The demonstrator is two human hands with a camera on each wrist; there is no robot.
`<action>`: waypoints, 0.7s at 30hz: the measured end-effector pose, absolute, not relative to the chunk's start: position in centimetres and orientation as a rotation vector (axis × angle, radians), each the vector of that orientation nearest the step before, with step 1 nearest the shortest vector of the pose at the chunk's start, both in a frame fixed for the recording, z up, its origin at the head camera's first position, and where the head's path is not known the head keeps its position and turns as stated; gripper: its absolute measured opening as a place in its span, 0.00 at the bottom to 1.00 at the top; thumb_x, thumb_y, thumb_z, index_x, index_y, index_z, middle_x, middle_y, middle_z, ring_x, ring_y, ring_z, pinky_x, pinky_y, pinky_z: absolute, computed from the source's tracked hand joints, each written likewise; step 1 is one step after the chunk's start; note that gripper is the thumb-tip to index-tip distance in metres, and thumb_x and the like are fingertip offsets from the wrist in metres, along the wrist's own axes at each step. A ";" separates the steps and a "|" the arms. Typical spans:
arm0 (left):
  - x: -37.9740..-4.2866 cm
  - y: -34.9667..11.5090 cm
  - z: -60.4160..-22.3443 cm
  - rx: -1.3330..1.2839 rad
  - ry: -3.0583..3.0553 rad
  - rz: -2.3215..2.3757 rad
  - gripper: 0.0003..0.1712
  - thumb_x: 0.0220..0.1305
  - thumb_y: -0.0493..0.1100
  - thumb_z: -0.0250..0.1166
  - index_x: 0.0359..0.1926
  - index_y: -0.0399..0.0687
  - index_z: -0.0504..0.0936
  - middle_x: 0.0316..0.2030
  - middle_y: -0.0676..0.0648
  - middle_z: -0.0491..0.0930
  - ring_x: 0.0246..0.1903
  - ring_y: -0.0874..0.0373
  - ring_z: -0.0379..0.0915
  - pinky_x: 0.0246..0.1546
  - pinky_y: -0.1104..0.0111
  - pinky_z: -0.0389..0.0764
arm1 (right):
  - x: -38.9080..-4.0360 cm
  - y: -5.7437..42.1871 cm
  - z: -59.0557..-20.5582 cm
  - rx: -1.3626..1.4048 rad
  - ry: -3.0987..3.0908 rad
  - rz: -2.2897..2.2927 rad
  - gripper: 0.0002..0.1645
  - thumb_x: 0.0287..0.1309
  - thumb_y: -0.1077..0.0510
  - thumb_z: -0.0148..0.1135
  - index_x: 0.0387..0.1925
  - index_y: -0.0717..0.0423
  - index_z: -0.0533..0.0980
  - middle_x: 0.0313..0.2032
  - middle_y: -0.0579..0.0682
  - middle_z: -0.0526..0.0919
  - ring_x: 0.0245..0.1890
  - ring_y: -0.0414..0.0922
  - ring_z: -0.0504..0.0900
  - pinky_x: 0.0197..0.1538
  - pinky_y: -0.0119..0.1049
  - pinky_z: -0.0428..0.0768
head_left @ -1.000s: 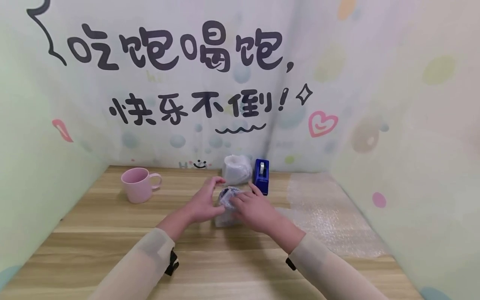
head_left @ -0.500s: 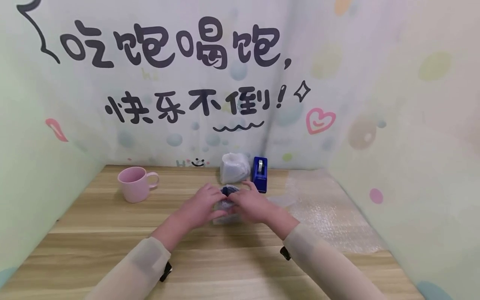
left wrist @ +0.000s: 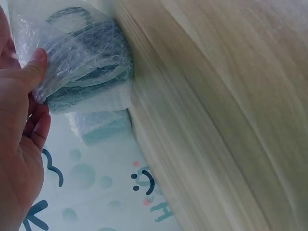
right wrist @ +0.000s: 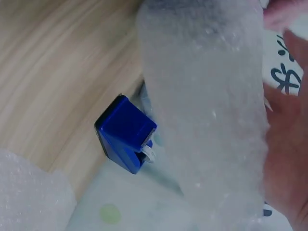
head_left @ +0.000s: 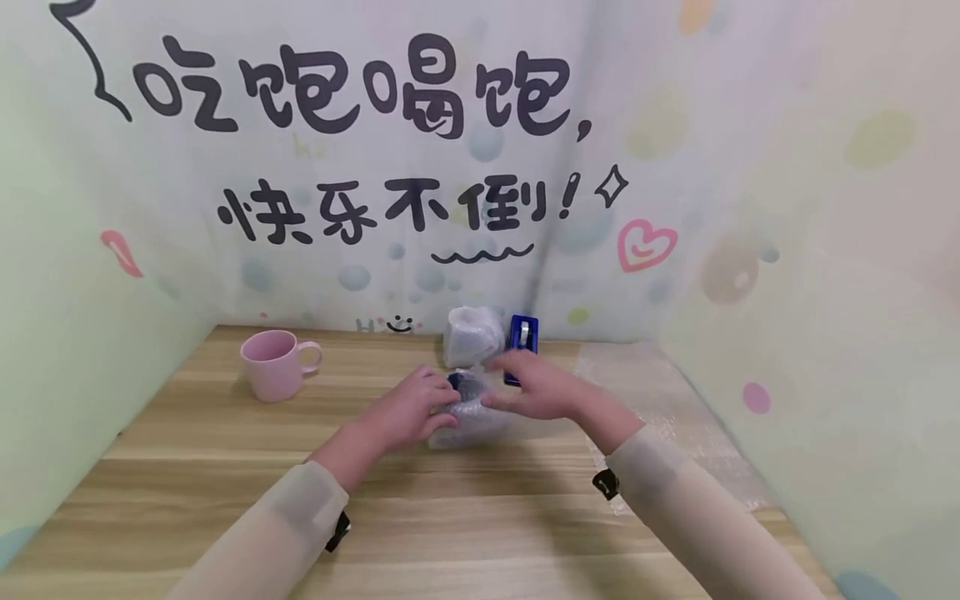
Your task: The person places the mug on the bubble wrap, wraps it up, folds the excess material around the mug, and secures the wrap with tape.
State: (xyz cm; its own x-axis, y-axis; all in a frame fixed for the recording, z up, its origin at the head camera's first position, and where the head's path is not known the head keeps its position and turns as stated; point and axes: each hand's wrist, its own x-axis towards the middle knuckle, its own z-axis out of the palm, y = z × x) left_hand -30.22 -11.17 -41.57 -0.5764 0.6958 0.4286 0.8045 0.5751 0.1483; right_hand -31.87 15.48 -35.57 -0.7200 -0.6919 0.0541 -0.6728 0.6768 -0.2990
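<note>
A dark blue mug (left wrist: 96, 41), its handle showing through, lies partly enclosed in bubble wrap (head_left: 476, 423) at mid-table. My left hand (head_left: 405, 408) is at its left side. In the left wrist view, thumb and curled fingers pinch the wrap near the mug's rim. My right hand (head_left: 551, 387) is held at the right of the mug, thumb and fingers spread apart. A raised flap of the wrap (right wrist: 207, 110) fills the middle of the right wrist view and hides part of that hand. Whether the right fingertips touch the wrap is unclear.
A white wrapped bundle (head_left: 472, 337) stands behind the mug by the wall. Right of it sits a blue tape dispenser (head_left: 523, 332). A pink mug (head_left: 273, 367) is at the left. Flat bubble wrap (head_left: 690, 442) covers the table's right side.
Both hands were close together over the mug's opening; my right hand has since drawn away to the right and its thumb and fingers have spread. My left hand stays at the wrap.
</note>
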 end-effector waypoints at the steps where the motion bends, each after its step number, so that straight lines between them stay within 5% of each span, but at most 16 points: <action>1: -30.3 -11.2 -41.5 -1.234 -2.486 -0.474 0.18 0.70 0.47 0.76 0.53 0.40 0.91 0.48 0.45 0.90 0.51 0.48 0.77 0.56 0.55 0.83 | -32.0 15.6 -35.5 -1.146 2.797 -0.405 0.35 0.75 0.41 0.67 0.72 0.59 0.77 0.71 0.59 0.78 0.74 0.59 0.76 0.77 0.60 0.74; 9: -31.0 -11.4 -40.6 -1.279 -2.591 -0.476 0.16 0.71 0.43 0.74 0.55 0.42 0.91 0.50 0.46 0.89 0.54 0.47 0.75 0.59 0.54 0.81 | -32.0 15.6 -34.6 -1.183 2.659 -0.150 0.38 0.73 0.36 0.67 0.74 0.52 0.78 0.69 0.53 0.76 0.68 0.54 0.73 0.74 0.56 0.74; 15: -31.4 -11.7 -39.7 -1.304 -2.765 -0.511 0.18 0.74 0.35 0.70 0.62 0.43 0.89 0.58 0.44 0.85 0.60 0.46 0.73 0.65 0.50 0.81 | -31.7 15.5 -34.1 -1.169 2.571 -0.200 0.29 0.75 0.58 0.52 0.72 0.54 0.80 0.61 0.53 0.78 0.62 0.51 0.74 0.68 0.51 0.78; 21: -32.2 -11.9 -39.2 -1.232 -2.881 -0.531 0.22 0.75 0.31 0.66 0.66 0.46 0.87 0.63 0.45 0.86 0.63 0.47 0.76 0.70 0.51 0.80 | -31.6 14.8 -36.3 -1.397 2.773 0.040 0.27 0.69 0.61 0.62 0.68 0.54 0.82 0.61 0.54 0.77 0.60 0.54 0.73 0.62 0.50 0.76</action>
